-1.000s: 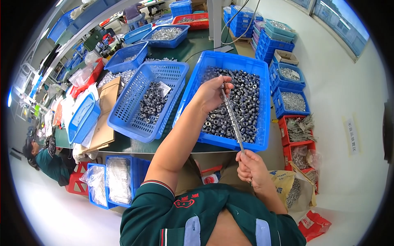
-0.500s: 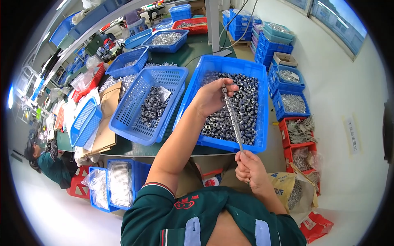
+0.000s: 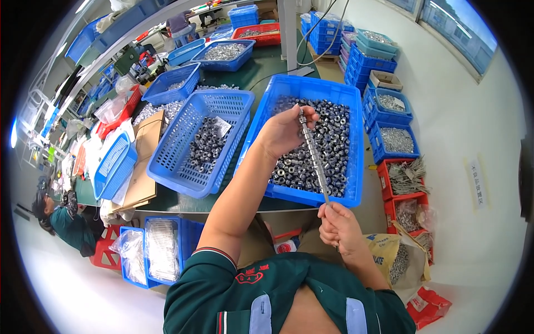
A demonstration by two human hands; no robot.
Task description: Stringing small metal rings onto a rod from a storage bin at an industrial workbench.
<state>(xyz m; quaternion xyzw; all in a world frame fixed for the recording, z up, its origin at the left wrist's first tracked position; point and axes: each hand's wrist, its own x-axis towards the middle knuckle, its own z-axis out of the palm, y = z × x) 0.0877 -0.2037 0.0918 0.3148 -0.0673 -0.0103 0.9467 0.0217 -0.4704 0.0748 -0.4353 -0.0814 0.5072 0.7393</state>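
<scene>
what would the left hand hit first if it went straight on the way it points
Likely the metal rings in the big blue bin, just past the left hand in the picture. Its height above them is unclear; it might clear them and meet the bin's far right corner.

- Thin metal rod [image 3: 326,196] slanted over the near rim of the blue bin [image 3: 357,150].
- Silvery collars [image 3: 315,158] sat threaded along it.
- Loose metal rings [image 3: 336,136] lay heaped inside bin.

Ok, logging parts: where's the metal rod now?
Right of centre in the head view, the rod slants over the large blue bin, between left hand and right hand.
</scene>
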